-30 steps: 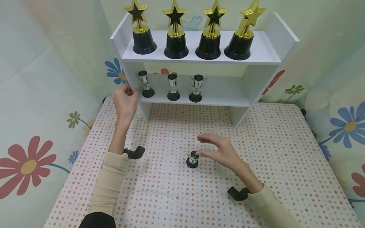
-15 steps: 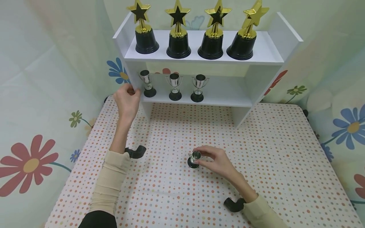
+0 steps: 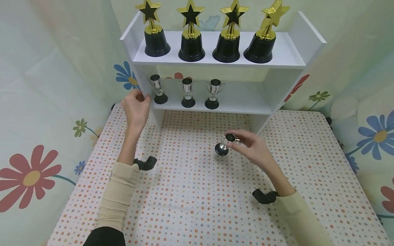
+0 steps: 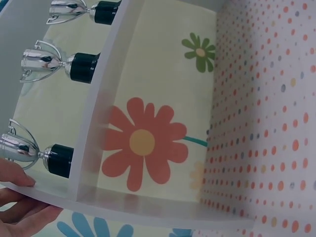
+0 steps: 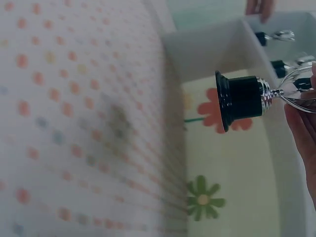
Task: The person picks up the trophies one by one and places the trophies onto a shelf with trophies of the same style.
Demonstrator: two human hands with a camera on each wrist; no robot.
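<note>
In the head view my right hand (image 3: 255, 148) pinches a small silver trophy cup (image 3: 221, 149) between thumb and fingers, its black base raised over the dotted cloth. The right wrist view shows that cup's black base (image 5: 241, 98) in front of the shelf's lower opening, a shadow on the cloth beside it. My left hand (image 3: 136, 107) grips the left side panel (image 4: 148, 210) of the white shelf, thumb on the inner face and fingers outside. Three matching trophy cups (image 3: 187, 89) stand upright in a row on the lower shelf (image 3: 243, 99), the leftmost close to my left thumb.
Several gold star trophies (image 3: 191, 44) with black bases line the top shelf (image 3: 286, 48). The shelf unit stands at the back of a table with a dotted cloth (image 3: 172, 191). Flowered curtains (image 3: 40, 102) hang behind and on both sides.
My right hand has closed on the small trophy cup and lifted it off the cloth, forward and to the right towards the shelf. My left hand keeps its place on the side panel.
</note>
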